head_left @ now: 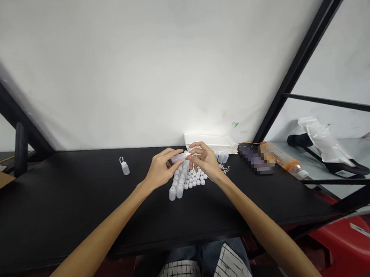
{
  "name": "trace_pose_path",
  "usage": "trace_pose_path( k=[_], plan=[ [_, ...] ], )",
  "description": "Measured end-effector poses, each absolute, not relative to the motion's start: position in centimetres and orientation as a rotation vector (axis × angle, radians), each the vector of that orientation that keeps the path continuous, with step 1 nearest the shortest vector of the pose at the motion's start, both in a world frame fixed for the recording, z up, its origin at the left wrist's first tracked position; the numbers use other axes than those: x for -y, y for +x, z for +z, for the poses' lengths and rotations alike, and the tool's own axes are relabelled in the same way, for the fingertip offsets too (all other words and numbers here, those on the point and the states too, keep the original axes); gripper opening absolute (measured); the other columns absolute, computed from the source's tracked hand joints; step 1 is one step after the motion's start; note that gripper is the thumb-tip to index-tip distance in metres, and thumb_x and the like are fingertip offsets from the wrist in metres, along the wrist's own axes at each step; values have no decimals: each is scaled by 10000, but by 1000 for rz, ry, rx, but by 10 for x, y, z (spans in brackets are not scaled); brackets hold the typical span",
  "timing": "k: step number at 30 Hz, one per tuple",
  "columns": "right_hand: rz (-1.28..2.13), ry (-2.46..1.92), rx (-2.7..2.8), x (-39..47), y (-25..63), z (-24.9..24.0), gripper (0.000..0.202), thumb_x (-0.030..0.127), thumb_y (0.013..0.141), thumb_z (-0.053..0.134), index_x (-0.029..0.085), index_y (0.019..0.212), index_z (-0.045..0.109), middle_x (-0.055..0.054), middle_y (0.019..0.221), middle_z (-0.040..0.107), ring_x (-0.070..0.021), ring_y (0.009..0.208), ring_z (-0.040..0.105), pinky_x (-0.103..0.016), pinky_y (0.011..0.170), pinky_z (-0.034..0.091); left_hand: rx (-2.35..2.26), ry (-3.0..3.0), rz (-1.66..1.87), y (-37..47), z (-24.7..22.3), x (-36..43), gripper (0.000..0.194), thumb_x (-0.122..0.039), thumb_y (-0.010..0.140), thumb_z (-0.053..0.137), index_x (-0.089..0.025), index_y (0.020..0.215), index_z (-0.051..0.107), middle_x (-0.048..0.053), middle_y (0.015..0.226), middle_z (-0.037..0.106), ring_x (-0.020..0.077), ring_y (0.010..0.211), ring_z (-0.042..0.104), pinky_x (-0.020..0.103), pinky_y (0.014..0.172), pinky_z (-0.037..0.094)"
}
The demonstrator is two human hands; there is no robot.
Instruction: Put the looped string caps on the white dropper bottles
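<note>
My left hand (pixel 163 166) is closed around a small translucent squeeze bottle (pixel 178 158), which lies nearly sideways in the air. At the bottle's white cap end, the fingers of my right hand (pixel 205 159) pinch the white cap (pixel 186 154). Below my hands stand rows of similar translucent bottles (pixel 179 191) on the black table. Beside them lie many loose white caps (pixel 194 180), partly hidden by my right hand. One bottle with a looped cap strap (pixel 125 167) stands apart on the left.
A stack of white sheets or bags (pixel 209 141) rests against the wall. White strap pieces (pixel 224 168) lie right of the caps. Farther right are a blurred dark packet (pixel 253 158) and an orange drink bottle (pixel 284 159). Black metal frame bars (pixel 302 44) flank the table, with a red stool (pixel 350 245) below.
</note>
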State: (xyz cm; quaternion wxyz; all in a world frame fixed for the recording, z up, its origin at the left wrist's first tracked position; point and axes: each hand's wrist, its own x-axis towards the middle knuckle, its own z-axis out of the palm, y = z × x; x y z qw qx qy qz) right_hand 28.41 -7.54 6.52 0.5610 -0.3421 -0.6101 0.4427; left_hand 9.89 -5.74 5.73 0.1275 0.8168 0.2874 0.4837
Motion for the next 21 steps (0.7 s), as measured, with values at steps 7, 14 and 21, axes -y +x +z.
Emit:
trace_pose_path(
  k=[7,14,21],
  plan=[
    [1052,-821,1437,75,284,64,328,360,677,774,171,887,607,16,692,605,-104,495,562,-210,394,395,-812,2381,1409,99,55,56,328,-279,872,597,-183,1177,671,86,1028,678,120,679,599,216,506,515],
    [1045,-808,1431,73,287,65,292,346,673,794,157,844,652,-3,674,613,-124,525,581,-214,392,385,-827,2282,1336,99,60,57,375,-330,866,624,-175,1206,658,90,1064,667,95,632,586,198,491,500],
    [1041,-806,1438,72,289,64,279,349,684,794,145,830,672,-3,615,616,-129,532,595,-204,397,397,-915,2258,1245,102,59,57,319,-375,917,555,-168,1116,695,86,1033,719,156,742,657,259,599,538]
  ],
)
